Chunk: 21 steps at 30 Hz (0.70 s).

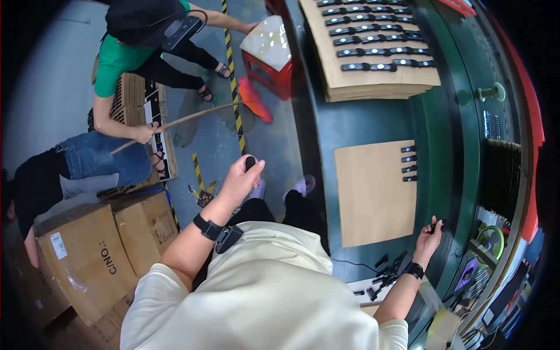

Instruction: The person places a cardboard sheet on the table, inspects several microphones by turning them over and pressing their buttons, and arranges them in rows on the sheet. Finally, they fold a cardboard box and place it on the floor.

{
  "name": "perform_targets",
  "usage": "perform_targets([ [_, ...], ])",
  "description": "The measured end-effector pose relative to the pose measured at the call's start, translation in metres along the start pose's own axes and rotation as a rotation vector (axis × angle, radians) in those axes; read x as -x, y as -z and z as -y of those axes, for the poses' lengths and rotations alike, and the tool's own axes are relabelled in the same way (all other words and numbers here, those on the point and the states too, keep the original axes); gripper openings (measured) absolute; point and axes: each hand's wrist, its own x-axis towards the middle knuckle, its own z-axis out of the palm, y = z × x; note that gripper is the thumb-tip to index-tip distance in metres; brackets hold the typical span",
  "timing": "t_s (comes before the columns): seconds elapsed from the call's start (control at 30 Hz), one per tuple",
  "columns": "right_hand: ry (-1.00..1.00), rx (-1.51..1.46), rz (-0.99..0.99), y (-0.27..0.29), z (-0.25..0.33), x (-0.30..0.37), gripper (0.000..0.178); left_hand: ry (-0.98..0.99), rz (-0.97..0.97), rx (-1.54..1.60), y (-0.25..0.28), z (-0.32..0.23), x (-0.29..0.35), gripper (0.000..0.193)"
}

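Grey-blue floor [283,146] w/ black-and-yellow tape [233,81] takes up the L side of the head view, cartons [84,256] stacked lower L; a green desk [364,125] runs down the R. Beyond the tape, a co-worker [108,64] grips a long stick [192,119], orange-red thing at its far end; another person [35,157] bends by the cartons.

L hand [240,179] is out over the floor, well off the desk, fingers curled round a dark rounded piece [250,163], thumb along it, prob. for a secure grip. R hand [429,238] is at the desk's near R, fingertips pinched narrow on a small dark item [433,227]; too small to ID, but a pinch suits sth that slim.

Between stack and R hand, a cardboard sheet [373,198] lies flat w/ four black pieces [409,158] in a row near its far R corner, spaced apart, prob. so each stays easy to count. Farther up, a sheet stack [382,84] carries rows of similar pieces [369,67], likewise lined up.
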Motion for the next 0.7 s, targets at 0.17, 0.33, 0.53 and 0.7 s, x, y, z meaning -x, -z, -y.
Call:
perform_targets([
  [0.17, -0.045, -0.105, -0.044, 0.003, -0.022, 0.091, 0.02, 0.085, 0.053, 0.179, 0.052, 0.022, 0.0, 0.024],
  [0.33, -0.177, -0.269, 0.096, -0.001, -0.046, 0.179, 0.02, 0.082, -0.032, 0.017, 0.092, 0.033, -0.01, 0.03],
  [0.53, -0.228, -0.252, 0.028, -0.015, -0.056, 0.244, 0.018, -0.217, -0.061, -0.084, 0.101, 0.01, -0.004, 0.025],
  [0.7, -0.299, -0.17, 0.19, 0.005, -0.055, 0.229, 0.017, -0.535, -0.158, -0.061, 0.065, -0.006, 0.011, 0.023],
])
